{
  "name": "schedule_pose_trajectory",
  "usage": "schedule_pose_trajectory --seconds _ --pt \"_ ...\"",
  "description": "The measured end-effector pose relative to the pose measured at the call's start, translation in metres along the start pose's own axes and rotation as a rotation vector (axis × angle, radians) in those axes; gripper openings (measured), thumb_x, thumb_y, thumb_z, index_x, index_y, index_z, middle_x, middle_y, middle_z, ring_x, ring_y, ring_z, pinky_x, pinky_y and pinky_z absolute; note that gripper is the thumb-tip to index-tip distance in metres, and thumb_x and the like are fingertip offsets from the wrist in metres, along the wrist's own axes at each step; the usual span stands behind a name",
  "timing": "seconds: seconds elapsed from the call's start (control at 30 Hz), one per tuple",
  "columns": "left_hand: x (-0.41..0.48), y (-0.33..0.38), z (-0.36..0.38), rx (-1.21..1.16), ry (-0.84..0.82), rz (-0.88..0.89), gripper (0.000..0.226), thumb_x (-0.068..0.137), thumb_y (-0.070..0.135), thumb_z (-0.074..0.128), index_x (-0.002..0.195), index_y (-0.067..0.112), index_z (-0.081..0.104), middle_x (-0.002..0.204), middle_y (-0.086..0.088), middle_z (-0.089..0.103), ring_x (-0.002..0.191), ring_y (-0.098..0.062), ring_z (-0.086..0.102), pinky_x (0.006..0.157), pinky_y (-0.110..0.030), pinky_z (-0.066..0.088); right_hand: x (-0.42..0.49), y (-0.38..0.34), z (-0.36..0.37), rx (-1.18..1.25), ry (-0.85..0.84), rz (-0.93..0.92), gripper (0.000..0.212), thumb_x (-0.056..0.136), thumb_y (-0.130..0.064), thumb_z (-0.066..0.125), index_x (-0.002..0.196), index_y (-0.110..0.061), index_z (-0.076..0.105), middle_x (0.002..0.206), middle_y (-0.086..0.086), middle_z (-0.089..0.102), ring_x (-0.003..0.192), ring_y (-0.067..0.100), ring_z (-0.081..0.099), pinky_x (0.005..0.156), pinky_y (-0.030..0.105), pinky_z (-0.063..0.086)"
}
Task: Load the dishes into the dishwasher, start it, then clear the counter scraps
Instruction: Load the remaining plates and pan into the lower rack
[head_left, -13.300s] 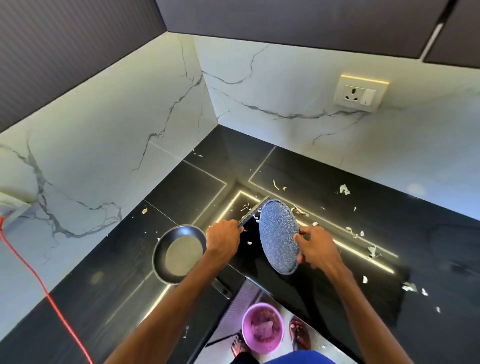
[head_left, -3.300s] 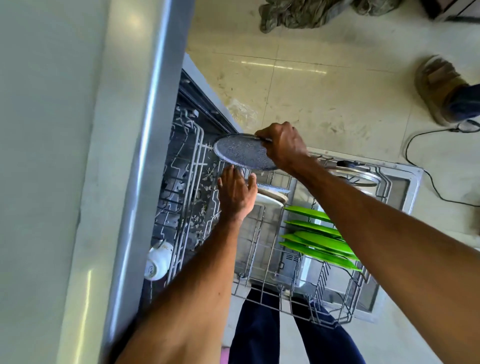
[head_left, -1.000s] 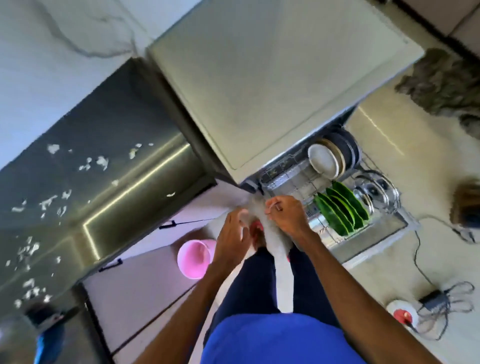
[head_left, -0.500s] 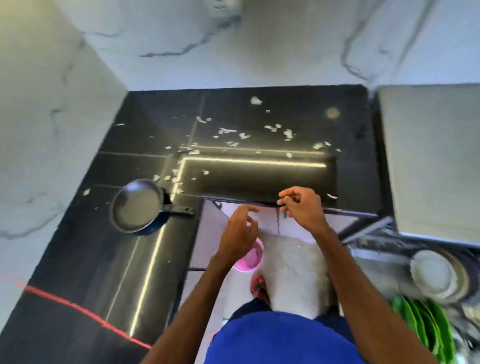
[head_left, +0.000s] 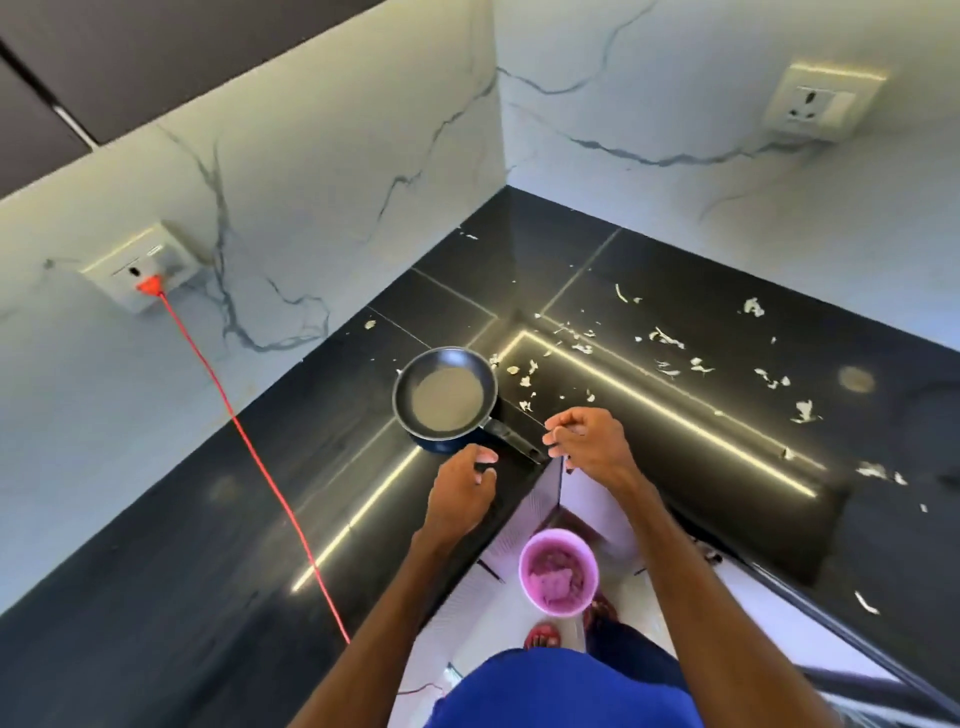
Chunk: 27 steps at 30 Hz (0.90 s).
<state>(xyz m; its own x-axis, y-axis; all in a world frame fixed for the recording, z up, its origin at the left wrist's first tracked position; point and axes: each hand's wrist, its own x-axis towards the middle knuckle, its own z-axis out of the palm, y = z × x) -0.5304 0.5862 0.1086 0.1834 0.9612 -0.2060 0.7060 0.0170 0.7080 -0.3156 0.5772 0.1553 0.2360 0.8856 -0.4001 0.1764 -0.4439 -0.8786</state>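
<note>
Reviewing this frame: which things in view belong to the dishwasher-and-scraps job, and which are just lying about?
Job: round black frying pan; pale scraps strewn on glossy black counter; pink plastic bucket on the floor, likely for scraps.
Lying about: orange cable plugged into white wall socket; second white wall socket, right.

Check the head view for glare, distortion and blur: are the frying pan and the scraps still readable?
Head view: wide-angle distortion bows the marble wall and the black counter edges; the glossy counter mirrors bright light strips beside the frying pan without hiding it; the white scraps stand out clearly; the bottom right corner looks smeared.
</note>
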Motion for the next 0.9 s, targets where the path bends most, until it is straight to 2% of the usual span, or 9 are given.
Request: schedule_pose_trajectory --seconds 0.07,0.13,0.23,0.33,0.4,0.57,0.63,0.77,0.9 --pt "0.008 -0.005 0.005 -0.030 0.037 -0.137 0.017 0.089 0.022 0.060 0.103 0.022 0.070 0.101 0.011 0.071 0.091 -0.008 0.067 0.087 -0.025 0.051 0.011 0.002 0.005 -0.010 -0.046 0.027 0.023 0.089 -0.001 0.053 0.083 -0.014 0.071 0.079 0.009 0.077 0.063 0.018 0.068 0.048 0.025 0.049" --pt "0.023 -0.004 0.015 -0.090 0.020 -0.257 0.014 0.087 0.030 0.061 0.082 0.021 0.069 0.082 0.010 0.070 0.081 -0.009 0.067 0.084 -0.032 0.054 0.020 0.004 0.004 -0.030 -0.079 0.052 0.024 0.089 -0.001 0.052 0.083 -0.014 0.071 0.079 0.009 0.077 0.062 0.016 0.067 0.050 0.025 0.049" --pt "0.052 0.004 0.036 -0.243 0.011 -0.460 0.043 0.085 0.050 0.061 0.060 0.017 0.051 0.061 0.003 0.057 0.068 -0.021 0.067 0.076 -0.041 0.057 0.031 0.006 -0.005 -0.074 -0.103 0.067 0.024 0.089 -0.002 0.052 0.085 -0.014 0.072 0.077 0.004 0.077 0.060 0.012 0.068 0.054 0.027 0.052" --pt "0.081 0.006 0.060 -0.441 0.073 -0.644 0.045 0.081 0.055 0.070 0.090 0.012 0.063 0.088 -0.003 0.069 0.077 -0.019 0.073 0.066 -0.038 0.063 0.043 0.012 -0.016 -0.105 -0.126 0.086 0.023 0.088 -0.002 0.054 0.086 -0.015 0.073 0.077 0.002 0.077 0.062 0.012 0.070 0.059 0.032 0.056" --pt "0.095 0.004 0.073 -0.492 0.104 -0.715 0.051 0.079 0.051 0.074 0.104 0.009 0.061 0.097 -0.006 0.069 0.076 -0.019 0.073 0.062 -0.036 0.063 0.045 0.016 -0.021 -0.101 -0.137 0.105 0.020 0.085 -0.003 0.058 0.085 -0.016 0.073 0.076 0.003 0.077 0.061 0.013 0.070 0.061 0.033 0.056" --pt "0.116 -0.001 0.092 -0.607 0.099 -0.782 0.037 0.089 0.030 0.071 0.106 -0.001 0.062 0.098 -0.019 0.070 0.076 -0.023 0.067 0.059 -0.035 0.061 0.049 0.023 -0.034 -0.150 -0.168 0.108 0.018 0.085 -0.005 0.060 0.088 -0.016 0.074 0.076 -0.001 0.077 0.067 0.012 0.073 0.055 0.024 0.055" --pt "0.114 0.000 0.093 -0.622 0.095 -0.768 0.031 0.091 0.025 0.066 0.105 -0.003 0.063 0.095 -0.016 0.067 0.076 -0.020 0.062 0.058 -0.031 0.056 0.049 0.026 -0.037 -0.164 -0.185 0.109 0.017 0.085 -0.006 0.061 0.089 -0.017 0.074 0.076 -0.003 0.077 0.068 0.012 0.074 0.055 0.023 0.055" --pt "0.088 0.021 0.082 -0.686 0.131 -0.648 0.018 0.093 0.025 0.060 0.087 0.008 0.063 0.077 -0.006 0.053 0.066 -0.015 0.049 0.056 -0.028 0.044 0.050 0.023 -0.036 -0.151 -0.205 0.109 0.014 0.087 -0.007 0.064 0.088 -0.017 0.074 0.074 -0.003 0.076 0.066 0.011 0.073 0.056 0.024 0.054" --pt "0.047 0.044 0.069 -0.845 0.039 -0.432 0.031 0.102 0.035 0.053 0.090 0.009 0.065 0.076 -0.010 0.054 0.064 -0.018 0.049 0.054 -0.028 0.042 0.050 0.012 -0.024 -0.085 -0.242 0.110 0.011 0.095 -0.027 0.065 0.092 -0.018 0.072 0.086 0.000 0.078 0.079 0.013 0.074 0.067 0.028 0.061"
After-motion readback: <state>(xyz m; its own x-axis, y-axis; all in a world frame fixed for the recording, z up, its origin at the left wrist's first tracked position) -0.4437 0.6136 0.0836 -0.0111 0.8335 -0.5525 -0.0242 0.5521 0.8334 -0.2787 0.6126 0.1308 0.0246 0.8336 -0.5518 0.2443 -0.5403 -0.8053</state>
